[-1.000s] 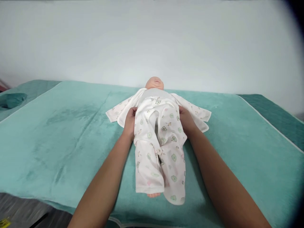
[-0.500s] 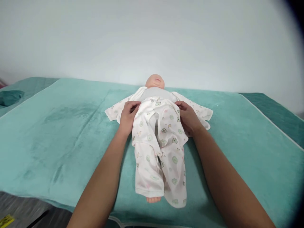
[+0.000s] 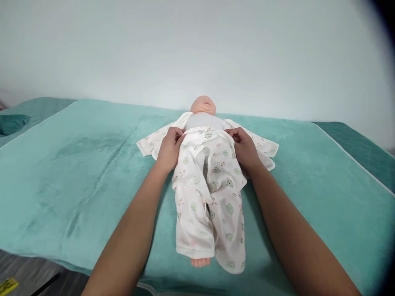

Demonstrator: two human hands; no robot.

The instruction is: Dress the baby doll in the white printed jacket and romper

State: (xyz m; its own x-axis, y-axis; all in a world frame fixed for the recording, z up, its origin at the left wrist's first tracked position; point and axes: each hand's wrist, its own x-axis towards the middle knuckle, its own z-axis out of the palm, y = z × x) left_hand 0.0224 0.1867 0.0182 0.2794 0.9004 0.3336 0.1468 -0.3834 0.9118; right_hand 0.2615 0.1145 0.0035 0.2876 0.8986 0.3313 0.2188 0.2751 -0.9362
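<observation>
Head view. Doll [image 3: 204,121] on its back on the teal cover [image 3: 92,172], head [image 3: 203,105] toward the pale wall [image 3: 197,49], legs toward the wearer. Pants [image 3: 196,181], white with green and grey animal print, on both legs and up to the waist, below a pale grey torso. A gap shows between the legs. Toes [image 3: 200,262] poke from the left-side cuff; the right-side leg runs a little longer, its end lying flat on the cover.

Left hand [image 3: 171,148] and right hand [image 3: 243,147] at either side of the waistband, thumbs and bent fingers pinching its cloth. Jacket [image 3: 154,142], white and printed, lies open under the doll, sleeves out to both sides, partly behind the hands. Lower left corner: grey floor [image 3: 24,269], yellow patch [image 3: 8,286], dark strip [image 3: 46,284].
</observation>
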